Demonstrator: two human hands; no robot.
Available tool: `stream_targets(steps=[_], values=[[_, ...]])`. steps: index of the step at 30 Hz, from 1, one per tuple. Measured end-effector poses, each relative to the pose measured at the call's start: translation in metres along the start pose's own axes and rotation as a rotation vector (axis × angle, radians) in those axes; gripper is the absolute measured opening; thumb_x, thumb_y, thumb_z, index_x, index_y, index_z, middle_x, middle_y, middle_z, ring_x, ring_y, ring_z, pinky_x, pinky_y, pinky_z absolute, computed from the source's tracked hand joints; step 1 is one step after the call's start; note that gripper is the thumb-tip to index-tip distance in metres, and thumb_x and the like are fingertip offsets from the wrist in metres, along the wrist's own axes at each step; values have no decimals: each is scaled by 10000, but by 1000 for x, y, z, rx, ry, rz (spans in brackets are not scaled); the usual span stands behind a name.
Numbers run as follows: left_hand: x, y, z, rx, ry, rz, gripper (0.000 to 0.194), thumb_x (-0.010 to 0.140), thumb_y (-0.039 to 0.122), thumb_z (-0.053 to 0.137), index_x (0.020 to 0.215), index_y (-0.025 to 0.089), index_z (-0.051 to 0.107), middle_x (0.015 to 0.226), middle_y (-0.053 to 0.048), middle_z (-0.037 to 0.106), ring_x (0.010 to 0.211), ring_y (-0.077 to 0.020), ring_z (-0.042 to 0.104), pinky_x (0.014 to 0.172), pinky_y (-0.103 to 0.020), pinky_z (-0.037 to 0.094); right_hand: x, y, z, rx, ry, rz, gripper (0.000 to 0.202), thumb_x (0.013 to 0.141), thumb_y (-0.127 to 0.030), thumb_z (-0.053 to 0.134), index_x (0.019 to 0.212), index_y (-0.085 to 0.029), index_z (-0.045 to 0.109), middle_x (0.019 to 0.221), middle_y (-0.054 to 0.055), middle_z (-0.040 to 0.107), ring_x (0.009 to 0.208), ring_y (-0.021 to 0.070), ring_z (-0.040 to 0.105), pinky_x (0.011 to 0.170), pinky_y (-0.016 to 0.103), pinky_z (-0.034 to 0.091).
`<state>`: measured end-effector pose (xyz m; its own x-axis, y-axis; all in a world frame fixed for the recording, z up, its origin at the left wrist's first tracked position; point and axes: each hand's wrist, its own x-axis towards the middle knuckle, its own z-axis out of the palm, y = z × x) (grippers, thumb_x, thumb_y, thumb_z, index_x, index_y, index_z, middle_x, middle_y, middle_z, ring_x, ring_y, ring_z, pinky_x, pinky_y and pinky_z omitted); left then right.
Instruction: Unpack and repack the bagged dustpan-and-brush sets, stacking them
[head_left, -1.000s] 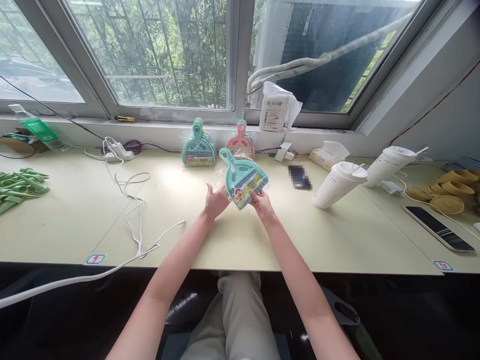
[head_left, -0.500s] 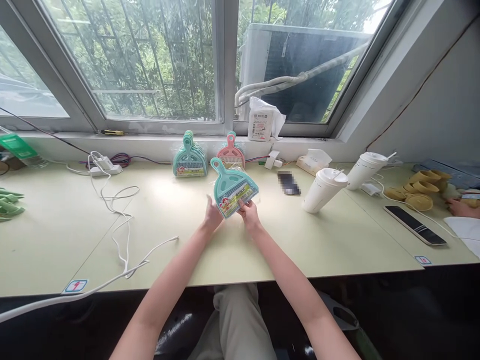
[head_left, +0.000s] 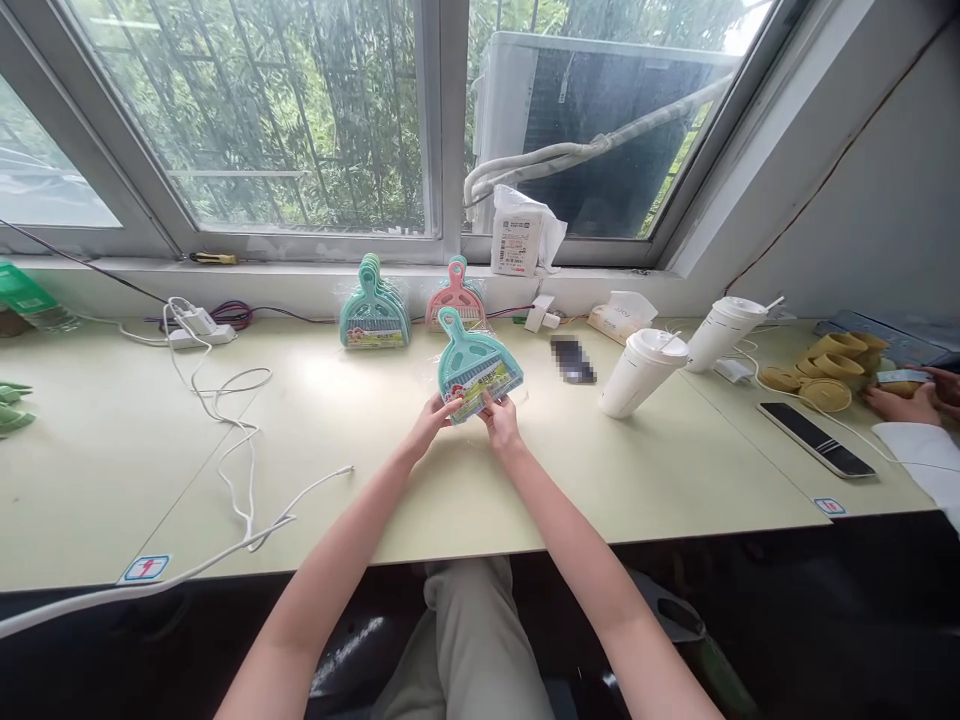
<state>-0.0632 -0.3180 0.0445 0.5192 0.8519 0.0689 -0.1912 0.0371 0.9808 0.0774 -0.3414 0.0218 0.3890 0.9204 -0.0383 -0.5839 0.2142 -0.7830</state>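
Observation:
A teal dustpan and brush set (head_left: 477,362) in clear wrap, with a colourful label, is held tilted above the table, its handle up and to the left. My left hand (head_left: 431,424) grips its lower left edge. My right hand (head_left: 500,420) holds the bottom edge, thumb on the label. Behind it, a row of teal dustpan sets (head_left: 373,310) stands upright by the wall. Beside that row stand pink dustpan sets (head_left: 456,295), partly hidden by the held one.
White cups (head_left: 643,372) and a dark phone (head_left: 573,360) stand or lie to the right. White cables (head_left: 251,430) cross the left side. A co-worker's hands (head_left: 911,400) are at the far right near yellow rolls (head_left: 832,370). A tissue pack (head_left: 621,316) lies near the wall.
My left hand has gone from open beside the dustpan set to gripping its lower left edge. The held set has turned slightly more upright. The co-worker's hands show more fully.

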Motion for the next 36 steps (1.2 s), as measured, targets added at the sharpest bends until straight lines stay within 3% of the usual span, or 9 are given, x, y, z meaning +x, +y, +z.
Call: stream_targets(steps=[6,13,28,36], values=[[-6,5,-2,52,-59,-2,517,762,445,637,1194,185,525,1226,-129,600,1018,-256,627,845,-407,512,1,-3,-2,-38,-28,-29,358,678,-297,738,976,-197,566,1021,52,680,878,192,681,769,335,595],[-3,2,-3,29,-36,0,536,750,432,642,1200,179,495,1150,-123,637,829,-231,687,805,-421,535,-1,-6,2,-37,-43,-28,308,740,-294,677,1008,-205,554,1002,30,684,809,154,687,771,320,586],[1,-7,-5,-46,34,-7,497,744,365,654,1176,164,514,1128,-122,648,850,-248,682,813,-482,552,3,-4,0,-88,-17,20,265,763,-280,623,1003,-205,540,934,14,698,802,144,686,768,302,580],[2,-9,-4,-40,4,-15,471,738,319,659,1140,113,526,1130,-145,638,903,-259,658,790,-482,565,4,-6,-3,-145,4,113,172,790,-263,605,945,-200,563,902,11,710,748,143,689,723,289,586]])
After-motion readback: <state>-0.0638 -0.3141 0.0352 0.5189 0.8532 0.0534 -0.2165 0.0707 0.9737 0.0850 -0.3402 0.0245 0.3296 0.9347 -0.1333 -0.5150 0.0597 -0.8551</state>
